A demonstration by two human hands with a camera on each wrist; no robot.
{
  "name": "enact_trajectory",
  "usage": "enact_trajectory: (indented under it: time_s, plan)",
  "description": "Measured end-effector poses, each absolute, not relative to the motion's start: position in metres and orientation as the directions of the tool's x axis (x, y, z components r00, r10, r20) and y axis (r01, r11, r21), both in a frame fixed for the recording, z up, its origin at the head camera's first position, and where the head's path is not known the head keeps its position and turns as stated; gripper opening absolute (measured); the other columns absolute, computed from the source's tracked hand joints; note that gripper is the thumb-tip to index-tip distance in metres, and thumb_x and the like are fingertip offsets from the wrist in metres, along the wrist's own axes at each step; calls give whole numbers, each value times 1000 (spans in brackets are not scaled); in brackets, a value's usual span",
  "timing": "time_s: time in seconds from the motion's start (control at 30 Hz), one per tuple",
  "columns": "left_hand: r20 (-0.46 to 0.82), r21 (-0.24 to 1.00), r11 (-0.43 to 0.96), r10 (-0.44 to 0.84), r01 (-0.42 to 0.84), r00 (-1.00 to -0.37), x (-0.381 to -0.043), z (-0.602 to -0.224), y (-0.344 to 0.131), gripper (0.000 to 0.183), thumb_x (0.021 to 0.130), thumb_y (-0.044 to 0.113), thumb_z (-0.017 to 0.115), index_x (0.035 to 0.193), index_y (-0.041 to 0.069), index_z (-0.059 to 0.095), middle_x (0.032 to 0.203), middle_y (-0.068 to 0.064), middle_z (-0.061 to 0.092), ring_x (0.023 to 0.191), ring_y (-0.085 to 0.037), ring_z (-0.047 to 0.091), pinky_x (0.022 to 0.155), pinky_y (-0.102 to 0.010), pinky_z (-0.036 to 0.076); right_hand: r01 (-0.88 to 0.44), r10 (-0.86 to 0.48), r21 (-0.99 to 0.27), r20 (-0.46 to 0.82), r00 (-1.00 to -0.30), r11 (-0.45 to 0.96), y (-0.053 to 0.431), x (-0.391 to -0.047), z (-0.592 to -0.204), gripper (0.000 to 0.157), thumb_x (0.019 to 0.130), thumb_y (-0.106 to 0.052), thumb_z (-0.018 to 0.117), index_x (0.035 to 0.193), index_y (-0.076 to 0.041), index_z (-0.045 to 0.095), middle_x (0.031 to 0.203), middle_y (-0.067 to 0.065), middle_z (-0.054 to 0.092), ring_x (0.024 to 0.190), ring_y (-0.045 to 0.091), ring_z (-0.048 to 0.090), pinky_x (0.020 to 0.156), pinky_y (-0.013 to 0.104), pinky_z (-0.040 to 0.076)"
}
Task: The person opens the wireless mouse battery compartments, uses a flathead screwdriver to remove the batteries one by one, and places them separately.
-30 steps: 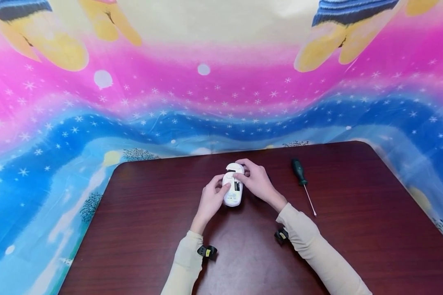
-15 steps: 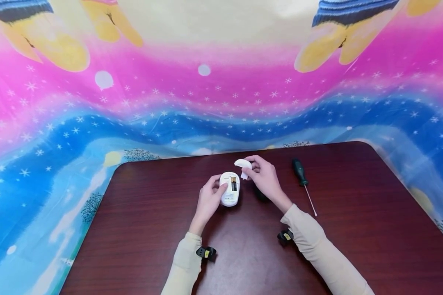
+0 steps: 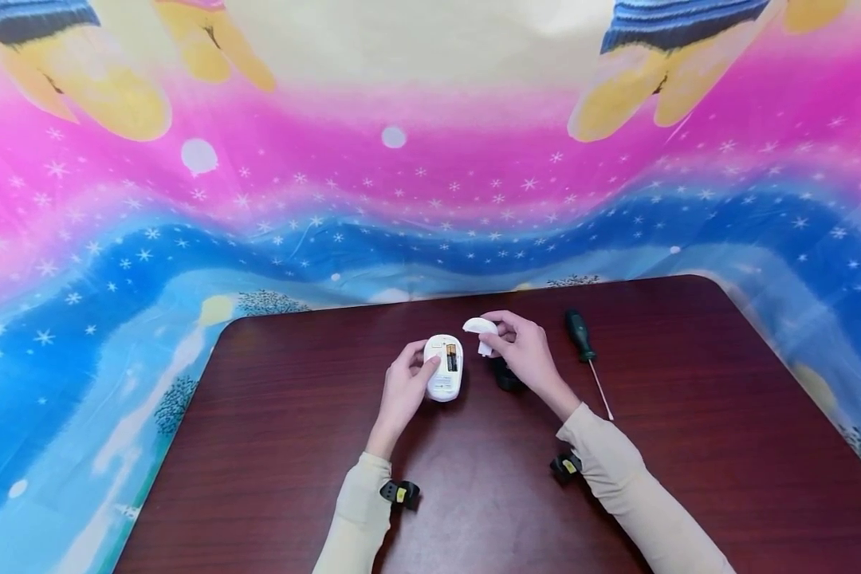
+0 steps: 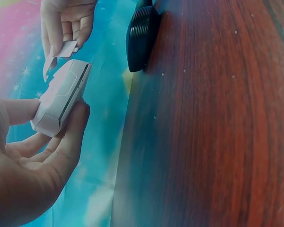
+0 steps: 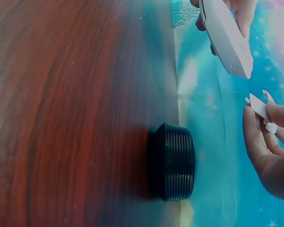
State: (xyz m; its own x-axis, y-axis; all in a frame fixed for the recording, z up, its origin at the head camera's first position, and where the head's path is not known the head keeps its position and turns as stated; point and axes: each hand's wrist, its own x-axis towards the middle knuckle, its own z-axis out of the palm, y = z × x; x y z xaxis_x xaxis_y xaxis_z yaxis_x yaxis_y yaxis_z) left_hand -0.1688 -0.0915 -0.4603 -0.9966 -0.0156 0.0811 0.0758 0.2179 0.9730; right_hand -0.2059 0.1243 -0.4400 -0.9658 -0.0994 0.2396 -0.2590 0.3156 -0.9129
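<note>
My left hand [image 3: 404, 384] grips a white computer mouse [image 3: 442, 387] by its left side, thumb on the underside, which faces up. The battery slot stands uncovered, and batteries [image 3: 451, 357] with copper-coloured ends lie in it. In the left wrist view the mouse [image 4: 61, 97] is held between thumb and fingers, raised over the table. To the right, my right hand [image 3: 529, 351] pinches the white battery cover [image 3: 479, 326], a rounded piece with a flat tab, apart from the mouse. The right wrist view shows the cover [image 5: 259, 106] between thumb and fingertips.
A black object with ridged sides [image 5: 177, 163] sits on the dark red-brown table [image 3: 294, 446], partly hidden under my right hand in the head view. Farther right lies a screwdriver [image 3: 581, 335] with a dark green handle. A printed cloth [image 3: 430, 175] hangs behind the table.
The right hand has pulled the battery cover off the mouse and moved it to the right, baring the batteries. The left hand has shifted slightly left with the mouse.
</note>
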Motion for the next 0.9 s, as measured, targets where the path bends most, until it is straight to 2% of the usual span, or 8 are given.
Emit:
enact_trajectory:
  time_s: [0.13,0.33,0.47,0.67,0.9]
  plan:
    - [70,979,193,-25,64,-997,-169,-461,-91,35,99,12,69,132,0,64,108,-19,71,74,-14,64,54,-45,56,-248,-128,-908,217,-968,338,127,-204,-443,30,92,-1,76,122,1,71,85,12,71,74,21,71,68,52,61]
    - [66,982,179,-51,56,-997,-171,-462,-91,37,100,10,67,134,-2,62,113,-22,71,75,-15,64,50,-42,54,-274,-177,-884,221,-959,378,130,-200,-448,29,91,1,77,119,1,72,84,9,72,74,20,70,65,38,61]
    - [51,983,181,-54,41,-997,-166,-448,-90,34,100,5,65,133,-7,61,112,-27,70,75,-16,64,49,-34,52,-272,-192,-876,211,-958,397,131,-198,-451,28,91,1,77,119,0,72,84,9,72,76,21,71,64,32,60]
    - [51,985,166,-55,42,-997,-167,-452,-90,35,100,7,66,133,-4,62,113,-24,70,73,-11,61,50,-41,54,-218,-222,-896,139,-965,387,132,-195,-454,31,91,6,74,122,3,69,84,11,68,76,23,70,66,39,62]
    - [53,988,146,-53,45,-997,-173,-462,-93,36,99,12,69,133,0,63,113,-21,71,73,-10,63,51,-44,55,-206,-281,-904,101,-954,375,132,-193,-458,34,90,12,70,124,7,67,85,12,66,77,24,72,66,38,62]
